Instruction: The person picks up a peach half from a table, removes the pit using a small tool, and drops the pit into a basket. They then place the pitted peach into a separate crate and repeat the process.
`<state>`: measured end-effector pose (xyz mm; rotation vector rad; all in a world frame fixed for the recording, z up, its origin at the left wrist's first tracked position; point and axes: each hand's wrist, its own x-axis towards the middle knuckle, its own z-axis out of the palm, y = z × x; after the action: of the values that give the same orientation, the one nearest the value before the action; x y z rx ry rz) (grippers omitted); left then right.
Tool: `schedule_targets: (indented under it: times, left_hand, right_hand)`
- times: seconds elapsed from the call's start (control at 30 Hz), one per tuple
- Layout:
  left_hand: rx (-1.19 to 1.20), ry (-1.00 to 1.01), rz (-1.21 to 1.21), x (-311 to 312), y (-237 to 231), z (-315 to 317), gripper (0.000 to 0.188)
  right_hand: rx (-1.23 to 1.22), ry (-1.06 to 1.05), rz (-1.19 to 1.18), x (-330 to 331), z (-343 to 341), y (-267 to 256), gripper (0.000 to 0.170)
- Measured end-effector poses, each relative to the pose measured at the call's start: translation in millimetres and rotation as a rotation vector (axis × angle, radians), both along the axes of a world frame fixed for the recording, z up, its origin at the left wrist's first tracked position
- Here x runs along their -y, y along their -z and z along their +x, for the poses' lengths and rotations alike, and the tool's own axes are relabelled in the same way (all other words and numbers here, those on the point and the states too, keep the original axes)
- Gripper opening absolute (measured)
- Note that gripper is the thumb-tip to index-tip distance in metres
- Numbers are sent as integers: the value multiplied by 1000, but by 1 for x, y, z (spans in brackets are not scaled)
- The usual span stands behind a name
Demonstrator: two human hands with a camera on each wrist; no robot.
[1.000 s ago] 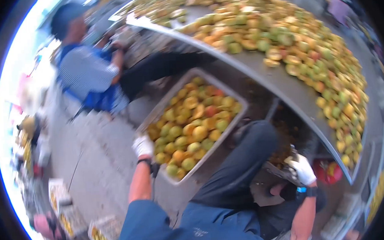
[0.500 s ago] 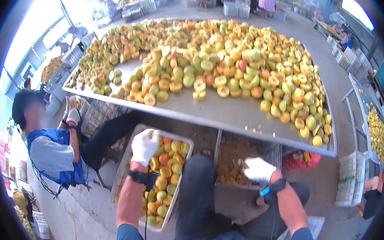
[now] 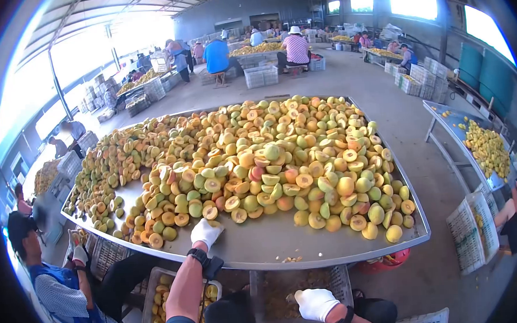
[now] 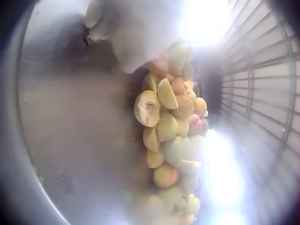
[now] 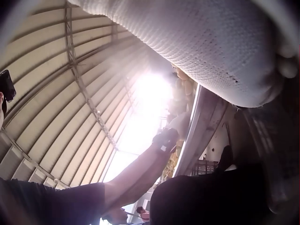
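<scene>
My gloved left hand (image 3: 206, 232) reaches onto the metal table (image 3: 268, 242), its fingertips right at the near edge of a broad pile of peach halves (image 3: 270, 155). In the left wrist view the white glove (image 4: 136, 33) overlaps the peach halves (image 4: 166, 126); its fingers are blurred, so I cannot tell whether they hold one. Below the table's front edge, my gloved right hand (image 3: 316, 304) grips a small tool (image 3: 291, 298), mostly hidden by the glove. Curled fingers (image 5: 287, 65) show at the edge of the right wrist view.
A crate (image 3: 216, 286) of peaches stands by my left leg, and a grey crate (image 3: 345, 279) with scraps lies beneath my right hand. On the left sits a person (image 3: 56, 286) in a blue vest. A red container (image 3: 390, 261) is under the table's right corner.
My view has lifted from the floor crates to the table. My left hand has gone from the peach crate up to the pile. The right hand stays low, over the grey crate, with the tool.
</scene>
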<state>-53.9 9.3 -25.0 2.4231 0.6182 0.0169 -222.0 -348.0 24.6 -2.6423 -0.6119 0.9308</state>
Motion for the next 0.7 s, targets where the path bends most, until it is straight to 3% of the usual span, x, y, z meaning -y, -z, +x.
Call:
schedule_targets:
  times: [0.07, 0.13, 0.27, 0.33, 0.4, 0.47, 0.53, 0.63, 0.7]
  left_hand:
    - [53, 6, 38, -2, 7, 0, 35]
    - [-164, 34, -173, 7, -18, -15, 36]
    - [41, 7, -470, -3, 8, -30, 33]
    - [25, -25, -610, 18, -28, -48, 27]
    - [147, -38, -955, 30, -43, -60, 21]
    - [136, -18, -996, 45, -57, -70, 26]
    - [147, 106, -1184, 70, -86, -90, 30]
    - [143, 201, -1237, 111, -100, -112, 41]
    - [145, 147, -1405, 139, -103, -125, 48]
  right_hand:
    - [-11, -2, 33, 3, -2, 3, 27]
    - [-8, -11, 35, 3, -1, 4, 28]
    - [7, -26, 70, 2, -5, -3, 29]
    - [32, -19, 97, 3, -8, -3, 28]
    - [85, -15, 156, 4, -9, 0, 27]
    - [142, 18, 223, 5, -9, -1, 26]
    - [213, 72, 304, 7, -10, -9, 24]
    - [446, 154, 529, 12, -4, 7, 19]
    - [591, 201, 673, 15, -2, 12, 18]
